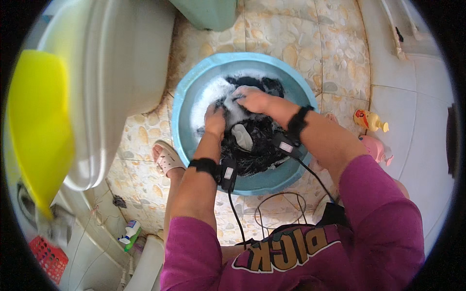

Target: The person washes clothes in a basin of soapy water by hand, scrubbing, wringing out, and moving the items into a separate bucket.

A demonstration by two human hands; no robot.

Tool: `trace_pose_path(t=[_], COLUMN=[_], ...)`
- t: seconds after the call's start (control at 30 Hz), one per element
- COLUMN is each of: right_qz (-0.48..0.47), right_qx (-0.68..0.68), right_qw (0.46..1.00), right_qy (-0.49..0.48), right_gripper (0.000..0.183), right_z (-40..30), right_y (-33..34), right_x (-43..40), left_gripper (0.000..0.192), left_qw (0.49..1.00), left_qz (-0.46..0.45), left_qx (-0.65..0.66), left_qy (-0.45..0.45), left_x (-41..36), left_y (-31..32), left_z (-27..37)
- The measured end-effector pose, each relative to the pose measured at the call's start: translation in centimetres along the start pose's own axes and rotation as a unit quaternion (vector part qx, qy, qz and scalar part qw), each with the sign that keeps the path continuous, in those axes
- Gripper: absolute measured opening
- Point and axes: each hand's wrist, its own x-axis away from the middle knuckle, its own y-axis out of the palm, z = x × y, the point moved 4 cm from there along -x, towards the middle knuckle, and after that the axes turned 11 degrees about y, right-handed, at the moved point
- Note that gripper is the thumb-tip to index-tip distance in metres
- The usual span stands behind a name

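Note:
A round blue plastic tub (pixel 244 56) stands on the floor before me, with soapy water and black wet clothes (pixel 251 152) in it. My right hand (pixel 253 99) has its fingers curled into sudsy black cloth in the upper middle of the tub. Close by on the left, my left hand (pixel 214 120) grips the same dark heap, its fingertips partly hidden by cloth and foam. White foam (pixel 235 109) lies between the hands. A pale grey piece of cloth (pixel 242 137) rests on the black clothes just below them.
A white toilet or basin-like fixture (pixel 145 58) stands left of the tub, with a yellow plastic scoop (pixel 40 123) nearer the camera. A green container (pixel 211 14) is beyond the tub. Yellow (pixel 367 120) and pink (pixel 375 148) pump bottles lie at right. Cables hang from both wrist straps.

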Motion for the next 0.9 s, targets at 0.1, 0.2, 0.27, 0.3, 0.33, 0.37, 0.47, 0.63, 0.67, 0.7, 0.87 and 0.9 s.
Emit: trace_pose_path(t=[0.1, 0.2, 0.27, 0.3, 0.33, 0.37, 0.47, 0.63, 0.67, 0.7, 0.87, 0.9], right_qz=[0.020, 0.080, 0.074, 0.063, 0.042, 0.120, 0.272, 0.238, 0.249, 0.249, 0.280, 0.201], right_qx=[-0.285, -0.198, -0.111, -0.069, -0.030, -0.019, 0.098, 0.116, 0.187, 0.252, -0.032, 0.038], right_qw=[0.956, 0.966, 0.983, 0.987, 0.992, 0.985, 0.957, 0.944, 0.928, 0.908, 0.957, 0.970], right_qy=[0.062, -0.149, -0.122, -0.134, -0.117, -0.125, -0.035, -0.194, -0.207, -0.225, -0.067, -0.135], right_gripper=[0.025, 0.024, 0.027, 0.027, 0.027, 0.029, 0.032, 0.036, 0.036, 0.036, 0.035, 0.032], right_z=[-3.3, -11.7, -16.2, -18.1, -19.3, -20.2, -20.6, -21.5, -22.0, -22.6, -21.4, -21.5], right_y=[-2.3, -2.9, -2.9, -3.1, -3.6, -4.7, -5.5, -3.3, -3.3, -3.6, -4.6, -2.9], right_x=[4.9, 13.6, 18.9, 21.0, 22.9, 23.9, 25.3, 27.5, 28.3, 29.1, 31.4, 31.2], left_gripper=[0.028, 0.035, 0.046, 0.053, 0.054, 0.054, 0.045, 0.034, 0.035, 0.036, 0.030, 0.030], left_qw=[0.932, 0.906, 0.897, 0.884, 0.898, 0.908, 0.887, 0.880, 0.891, 0.901, 0.915, 0.902], left_qz=[0.074, 0.089, 0.030, -0.016, -0.016, -0.012, 0.003, -0.055, -0.042, -0.015, -0.035, -0.005], left_qx=[0.356, 0.407, 0.436, 0.462, 0.440, 0.417, 0.461, 0.468, 0.441, 0.410, 0.395, 0.428], left_qy=[-0.010, -0.069, -0.068, -0.066, -0.021, 0.024, 0.006, 0.065, 0.097, 0.138, 0.080, 0.053], left_x=[4.2, 9.6, 14.9, 17.5, 19.4, 21.3, 26.2, 30.6, 31.0, 31.4, 30.6, 30.1], left_y=[-0.9, -0.7, -0.7, -0.2, 0.0, 0.3, 1.2, -0.1, 0.1, -0.1, 0.4, -0.2], left_z=[5.2, 9.8, 12.0, 13.0, 14.2, 15.2, 17.1, 19.8, 20.0, 20.0, 18.6, 18.4])
